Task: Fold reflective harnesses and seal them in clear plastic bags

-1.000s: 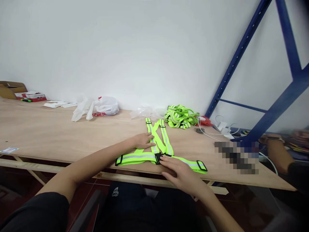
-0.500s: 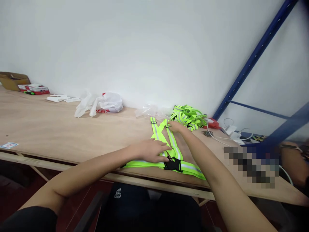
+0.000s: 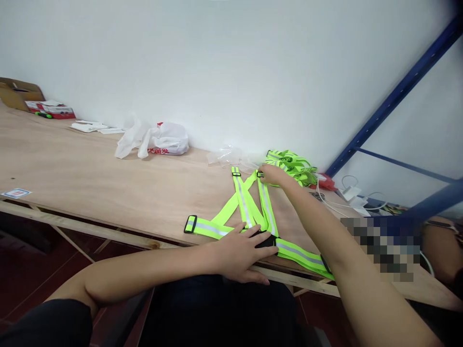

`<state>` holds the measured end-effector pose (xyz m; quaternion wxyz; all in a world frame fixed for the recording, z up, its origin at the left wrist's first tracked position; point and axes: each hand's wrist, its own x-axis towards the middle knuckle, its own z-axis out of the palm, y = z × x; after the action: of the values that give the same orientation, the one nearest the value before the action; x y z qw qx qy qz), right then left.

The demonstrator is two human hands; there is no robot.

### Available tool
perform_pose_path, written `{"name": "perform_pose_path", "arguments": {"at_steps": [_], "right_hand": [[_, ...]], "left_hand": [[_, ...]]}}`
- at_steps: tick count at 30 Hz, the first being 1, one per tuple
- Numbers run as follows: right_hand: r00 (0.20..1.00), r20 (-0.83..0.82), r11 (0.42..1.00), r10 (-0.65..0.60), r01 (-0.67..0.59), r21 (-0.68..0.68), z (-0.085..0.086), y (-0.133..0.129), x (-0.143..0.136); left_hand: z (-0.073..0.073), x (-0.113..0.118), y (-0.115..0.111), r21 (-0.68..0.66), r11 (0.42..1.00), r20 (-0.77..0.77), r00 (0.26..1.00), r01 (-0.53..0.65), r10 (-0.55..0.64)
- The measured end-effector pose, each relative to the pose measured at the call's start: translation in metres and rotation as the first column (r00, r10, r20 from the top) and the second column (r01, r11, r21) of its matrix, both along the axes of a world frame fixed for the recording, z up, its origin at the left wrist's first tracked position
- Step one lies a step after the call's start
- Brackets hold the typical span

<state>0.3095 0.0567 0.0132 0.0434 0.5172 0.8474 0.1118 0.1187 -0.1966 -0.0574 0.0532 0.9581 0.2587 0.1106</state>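
Observation:
A fluorescent green reflective vest (image 3: 249,196) made of straps with silver stripes lies on the wooden table, its shoulder straps crossing. My left hand (image 3: 243,250) rests flat with fingers spread over the waist strap and partly covers the black buckle (image 3: 269,240). At the far end of the right shoulder strap, my right hand (image 3: 272,174) has its fingers closed on the strap beside a black slider (image 3: 260,174). Another slider (image 3: 236,174) sits on the other shoulder strap, and a larger one (image 3: 190,224) ends the waist strap at left.
Behind my right hand lies a heap of similar green straps (image 3: 294,166). Clear plastic (image 3: 229,155) and a white carrier bag (image 3: 170,139) stand along the wall. White cables (image 3: 327,206) and a blue metal frame (image 3: 383,106) are at right, near another person's arm (image 3: 439,246).
My left hand has moved nearer the table's front edge, onto the buckle, with fingers spread wider. The shoulder straps lie straighter. My right hand stays at the strap's far end.

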Motion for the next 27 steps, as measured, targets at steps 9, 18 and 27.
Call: {"name": "perform_pose_path", "arguments": {"at_steps": [9, 18, 27], "right_hand": [[0.985, -0.165, 0.991, 0.060, -0.038, 0.131, 0.022, -0.019, -0.013], [0.977, -0.213, 0.999, 0.023, -0.029, -0.022, -0.056, -0.018, -0.036], [0.963, -0.259, 0.983, -0.079, 0.031, -0.184, -0.076, -0.018, -0.042]], "left_hand": [[-0.002, 0.000, -0.002, -0.020, 1.000, -0.012, 1.000, 0.004, -0.004], [-0.001, -0.002, -0.004, 0.026, 0.999, -0.015, 1.000, 0.023, -0.022], [0.003, -0.012, -0.002, -0.033, 0.996, -0.038, 0.996, 0.080, -0.082]]}}
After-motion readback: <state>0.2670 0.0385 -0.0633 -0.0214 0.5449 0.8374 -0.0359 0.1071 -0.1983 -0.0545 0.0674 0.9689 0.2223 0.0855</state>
